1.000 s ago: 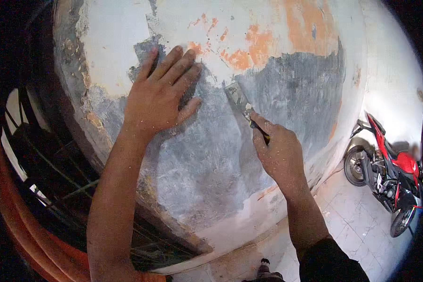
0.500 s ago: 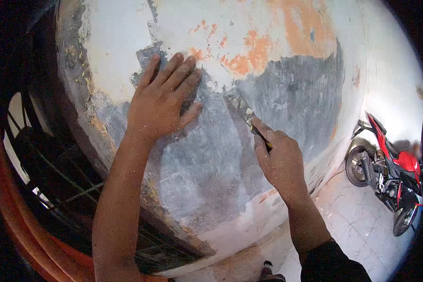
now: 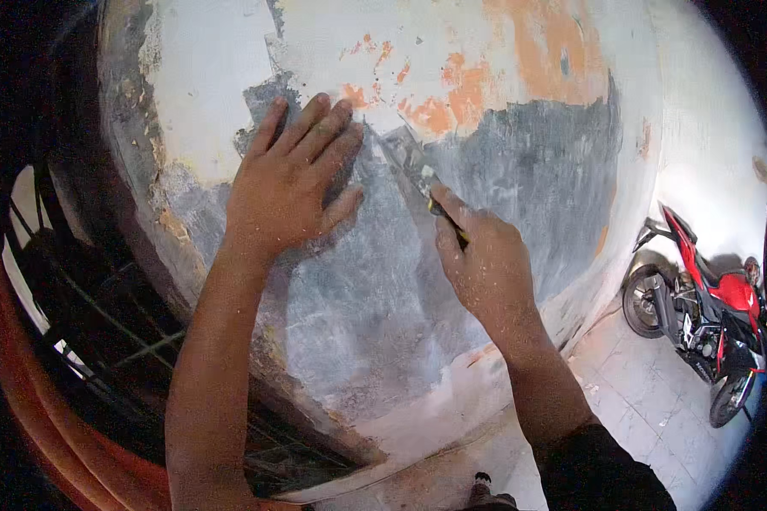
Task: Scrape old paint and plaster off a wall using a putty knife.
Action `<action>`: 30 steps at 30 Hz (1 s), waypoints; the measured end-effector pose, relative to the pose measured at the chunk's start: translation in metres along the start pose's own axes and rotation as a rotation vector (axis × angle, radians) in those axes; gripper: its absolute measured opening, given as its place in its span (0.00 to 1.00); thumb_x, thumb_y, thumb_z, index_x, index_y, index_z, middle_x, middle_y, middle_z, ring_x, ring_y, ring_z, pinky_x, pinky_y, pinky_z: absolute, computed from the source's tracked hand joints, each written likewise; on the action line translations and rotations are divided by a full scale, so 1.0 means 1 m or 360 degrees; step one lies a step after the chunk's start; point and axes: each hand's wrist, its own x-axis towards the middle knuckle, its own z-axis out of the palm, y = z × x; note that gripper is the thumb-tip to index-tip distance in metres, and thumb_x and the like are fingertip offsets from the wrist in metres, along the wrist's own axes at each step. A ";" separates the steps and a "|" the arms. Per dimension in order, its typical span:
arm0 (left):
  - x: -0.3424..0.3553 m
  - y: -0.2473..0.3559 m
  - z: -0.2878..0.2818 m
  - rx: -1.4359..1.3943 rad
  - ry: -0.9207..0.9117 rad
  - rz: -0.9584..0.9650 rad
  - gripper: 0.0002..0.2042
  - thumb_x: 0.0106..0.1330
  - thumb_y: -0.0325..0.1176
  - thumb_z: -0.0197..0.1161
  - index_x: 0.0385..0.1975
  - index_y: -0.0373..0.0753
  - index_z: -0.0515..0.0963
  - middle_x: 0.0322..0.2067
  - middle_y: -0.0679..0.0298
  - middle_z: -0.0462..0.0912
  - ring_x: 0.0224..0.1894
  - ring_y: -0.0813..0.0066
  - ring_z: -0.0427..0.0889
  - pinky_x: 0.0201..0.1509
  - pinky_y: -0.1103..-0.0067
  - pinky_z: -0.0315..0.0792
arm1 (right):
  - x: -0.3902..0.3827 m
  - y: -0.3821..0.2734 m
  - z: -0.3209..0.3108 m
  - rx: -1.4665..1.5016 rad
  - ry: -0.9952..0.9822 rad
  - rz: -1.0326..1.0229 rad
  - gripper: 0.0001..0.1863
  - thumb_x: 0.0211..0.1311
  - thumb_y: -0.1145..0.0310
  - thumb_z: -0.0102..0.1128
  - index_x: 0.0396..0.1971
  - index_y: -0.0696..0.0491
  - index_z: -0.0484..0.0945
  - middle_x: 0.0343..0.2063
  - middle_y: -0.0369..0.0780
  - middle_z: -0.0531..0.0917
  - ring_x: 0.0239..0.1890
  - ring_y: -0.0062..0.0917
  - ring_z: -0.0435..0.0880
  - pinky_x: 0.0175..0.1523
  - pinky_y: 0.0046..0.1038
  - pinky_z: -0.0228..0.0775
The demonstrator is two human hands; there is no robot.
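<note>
Here, left hand flat on wall, right hand gripping scraper

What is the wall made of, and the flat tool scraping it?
The wall looks like grey cement plaster, matt and rough, under a thin coat of white and orange paint that has flaked away in patches. The scraper in the right hand seems to have a thin metal blade, dull grey and dusty; its handle is hidden in the fist. The left hand lies flat on the wall.
</note>
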 end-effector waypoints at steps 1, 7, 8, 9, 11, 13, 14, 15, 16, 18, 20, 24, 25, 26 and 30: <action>-0.004 -0.002 -0.001 0.0020 -0.0006 0.0013 0.28 0.68 0.55 0.63 0.64 0.47 0.78 0.72 0.66 0.70 0.77 0.66 0.63 0.83 0.57 0.48 | -0.002 -0.004 -0.003 0.0012 -0.0015 0.0000 0.22 0.69 0.68 0.62 0.63 0.48 0.79 0.27 0.51 0.81 0.29 0.43 0.84 0.38 0.41 0.76; -0.003 -0.003 -0.002 0.0022 0.0050 0.0012 0.28 0.67 0.54 0.64 0.63 0.47 0.78 0.71 0.65 0.71 0.76 0.66 0.63 0.83 0.57 0.48 | -0.036 -0.001 -0.009 -0.0028 -0.0237 0.0045 0.20 0.69 0.69 0.61 0.61 0.50 0.81 0.28 0.52 0.83 0.28 0.44 0.84 0.36 0.40 0.76; -0.003 -0.003 -0.003 0.0032 0.0049 0.0011 0.28 0.67 0.53 0.64 0.63 0.47 0.78 0.71 0.65 0.71 0.76 0.66 0.64 0.83 0.57 0.48 | -0.034 -0.001 -0.008 0.0033 -0.0219 0.0047 0.20 0.69 0.69 0.61 0.60 0.50 0.82 0.28 0.53 0.83 0.29 0.44 0.85 0.37 0.40 0.76; -0.001 0.000 0.005 0.0007 0.0060 0.0010 0.28 0.67 0.53 0.64 0.63 0.47 0.78 0.71 0.65 0.71 0.76 0.66 0.64 0.83 0.57 0.48 | -0.032 0.004 -0.006 0.0068 -0.0202 0.0074 0.20 0.69 0.69 0.61 0.60 0.50 0.82 0.29 0.53 0.84 0.29 0.44 0.85 0.37 0.40 0.76; -0.003 -0.001 0.006 -0.0015 0.0093 0.0032 0.28 0.66 0.53 0.64 0.63 0.46 0.78 0.70 0.64 0.72 0.76 0.65 0.64 0.83 0.57 0.47 | -0.010 -0.003 -0.010 0.0115 -0.0182 0.0062 0.21 0.69 0.69 0.61 0.61 0.50 0.82 0.29 0.53 0.84 0.30 0.44 0.86 0.38 0.40 0.77; -0.005 -0.004 0.007 -0.0014 0.0091 0.0026 0.28 0.66 0.53 0.64 0.63 0.46 0.78 0.70 0.64 0.72 0.76 0.65 0.64 0.83 0.57 0.47 | -0.004 -0.005 -0.009 0.0161 -0.0162 0.0043 0.21 0.68 0.70 0.61 0.61 0.50 0.81 0.30 0.54 0.84 0.30 0.44 0.86 0.39 0.40 0.77; -0.006 -0.004 0.008 -0.0012 0.0095 0.0027 0.28 0.66 0.53 0.64 0.63 0.46 0.79 0.70 0.64 0.72 0.76 0.65 0.64 0.83 0.57 0.47 | -0.008 -0.001 -0.007 0.0138 -0.0172 0.0009 0.22 0.69 0.67 0.61 0.62 0.47 0.81 0.29 0.53 0.84 0.31 0.46 0.86 0.39 0.44 0.78; -0.007 -0.005 0.004 -0.0007 0.0091 0.0025 0.28 0.66 0.53 0.64 0.63 0.46 0.79 0.70 0.64 0.72 0.76 0.65 0.64 0.83 0.57 0.47 | -0.013 0.001 -0.006 0.0119 -0.0176 -0.0028 0.22 0.69 0.64 0.60 0.63 0.45 0.80 0.29 0.52 0.84 0.31 0.48 0.86 0.39 0.47 0.79; -0.006 -0.006 0.001 0.0013 0.0076 0.0020 0.28 0.66 0.53 0.64 0.63 0.46 0.79 0.70 0.64 0.72 0.76 0.65 0.64 0.83 0.57 0.48 | -0.020 0.002 -0.003 0.0125 -0.0179 -0.0031 0.22 0.69 0.64 0.60 0.63 0.45 0.80 0.29 0.52 0.84 0.31 0.48 0.86 0.39 0.47 0.79; -0.004 -0.005 0.000 0.0025 0.0072 0.0017 0.28 0.66 0.53 0.64 0.63 0.46 0.79 0.70 0.64 0.72 0.76 0.65 0.64 0.83 0.57 0.48 | -0.031 0.004 -0.002 0.0023 -0.0169 -0.0045 0.22 0.69 0.63 0.61 0.63 0.46 0.80 0.29 0.52 0.84 0.31 0.48 0.86 0.39 0.46 0.78; 0.002 -0.001 0.004 -0.0005 0.0075 0.0020 0.28 0.66 0.53 0.65 0.63 0.46 0.78 0.70 0.65 0.72 0.76 0.66 0.65 0.83 0.57 0.49 | -0.011 0.002 -0.005 0.0059 -0.0153 0.0015 0.22 0.69 0.66 0.61 0.62 0.49 0.81 0.31 0.54 0.85 0.31 0.45 0.86 0.39 0.43 0.78; -0.004 -0.005 0.000 0.0010 0.0050 0.0023 0.29 0.66 0.53 0.65 0.64 0.46 0.78 0.70 0.65 0.72 0.75 0.66 0.65 0.82 0.57 0.50 | 0.002 -0.011 -0.010 0.0271 -0.0140 0.0043 0.21 0.69 0.70 0.60 0.61 0.51 0.81 0.33 0.55 0.86 0.30 0.44 0.87 0.40 0.39 0.78; -0.005 -0.005 0.001 0.0007 0.0061 0.0020 0.28 0.66 0.53 0.65 0.63 0.46 0.79 0.71 0.65 0.72 0.75 0.66 0.65 0.82 0.57 0.50 | -0.005 -0.009 -0.007 0.0272 -0.0138 0.0042 0.21 0.69 0.70 0.60 0.61 0.51 0.81 0.33 0.55 0.86 0.30 0.44 0.87 0.40 0.39 0.78; -0.006 -0.005 0.002 0.0005 0.0071 0.0016 0.28 0.66 0.53 0.65 0.62 0.46 0.79 0.71 0.65 0.71 0.75 0.66 0.65 0.82 0.57 0.50 | -0.018 -0.003 -0.002 0.0140 -0.0193 0.0038 0.21 0.70 0.65 0.60 0.62 0.47 0.81 0.32 0.53 0.85 0.32 0.46 0.86 0.40 0.43 0.79; -0.001 -0.002 0.003 -0.0016 0.0118 0.0038 0.27 0.66 0.53 0.65 0.61 0.45 0.80 0.71 0.65 0.71 0.75 0.65 0.66 0.82 0.57 0.51 | -0.021 0.000 -0.009 0.0011 -0.0354 0.0094 0.22 0.71 0.61 0.59 0.63 0.44 0.80 0.31 0.51 0.84 0.32 0.49 0.85 0.40 0.48 0.79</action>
